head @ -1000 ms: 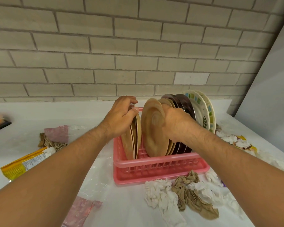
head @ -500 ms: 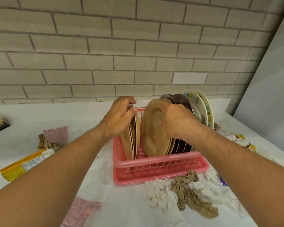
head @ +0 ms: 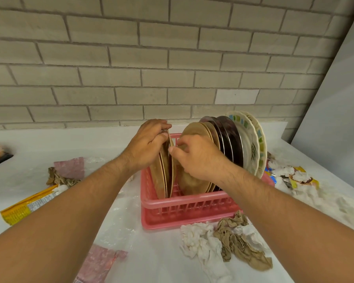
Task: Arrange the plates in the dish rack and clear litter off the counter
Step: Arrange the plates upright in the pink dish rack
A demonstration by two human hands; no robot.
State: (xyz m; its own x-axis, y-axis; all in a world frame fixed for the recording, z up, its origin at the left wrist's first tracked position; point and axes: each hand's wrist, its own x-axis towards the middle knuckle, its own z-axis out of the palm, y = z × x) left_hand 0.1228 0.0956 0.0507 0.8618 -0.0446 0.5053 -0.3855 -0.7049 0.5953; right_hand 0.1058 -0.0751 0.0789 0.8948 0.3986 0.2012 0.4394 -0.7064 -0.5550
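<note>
Left grip (head: 149, 144) clamped over the top rims of a small group of tan plates (head: 165, 174), which stand on edge at the left end of the pink dish rack (head: 184, 210) at centre frame. Right grip (head: 196, 158) has its fingers curled and its thumb tip beside the same rims, in front of a second tan stack (head: 198, 127); whether it holds a plate cannot be told. Right of these stand dark plates (head: 228, 137) and patterned white plates (head: 248, 148), all leaning. Litter on the white tabletop (head: 161, 260): white tissue (head: 200, 240) and brown paper (head: 239, 248) below the rack, a yellow wrapper (head: 27, 207) at left, pink plastic (head: 98, 264) at lower centre, mixed scraps (head: 292, 176) at right.
</note>
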